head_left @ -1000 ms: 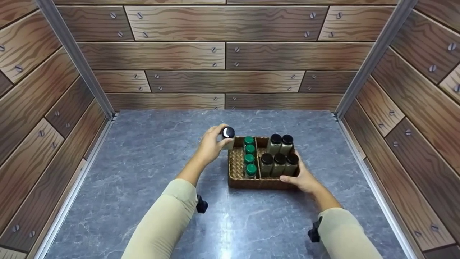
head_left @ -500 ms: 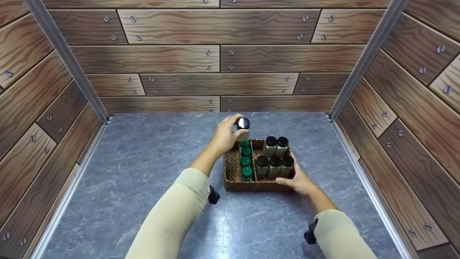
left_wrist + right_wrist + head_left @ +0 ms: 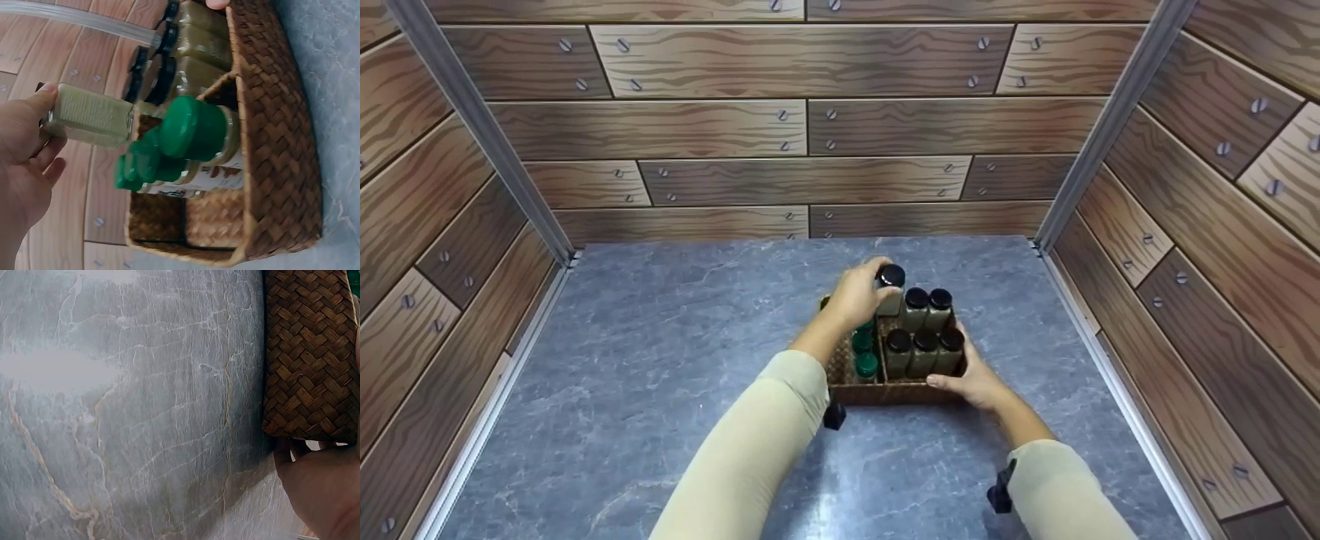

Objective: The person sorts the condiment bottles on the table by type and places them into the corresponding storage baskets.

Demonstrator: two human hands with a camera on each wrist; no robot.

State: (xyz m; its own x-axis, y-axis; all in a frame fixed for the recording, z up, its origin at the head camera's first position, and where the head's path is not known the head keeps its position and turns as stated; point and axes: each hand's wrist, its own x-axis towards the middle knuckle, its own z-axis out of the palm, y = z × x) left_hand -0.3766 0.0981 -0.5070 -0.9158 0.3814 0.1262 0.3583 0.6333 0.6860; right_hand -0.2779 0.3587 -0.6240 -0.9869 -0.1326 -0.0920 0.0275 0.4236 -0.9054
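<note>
My left hand pinches a square glass spice jar near its black lid. It holds the jar upright at the back left corner of the basket's right compartment, beside two black-lidded jars. The woven basket has a divider down its middle. Three more black-lidded jars stand in the front of that compartment. Green-lidded jars line the divider on the left side, partly hidden by my left arm in the head view. My right hand grips the basket's front right corner, thumb over the rim.
A grey marbled tabletop lies under the basket. Walls printed with wood planks enclose it at the back and both sides, with metal strips along the edges.
My left hand has carried the jar rightward over the green-lidded jars, up and then down towards the right compartment. My right hand keeps its grip on the basket. The head view has shifted slightly.
</note>
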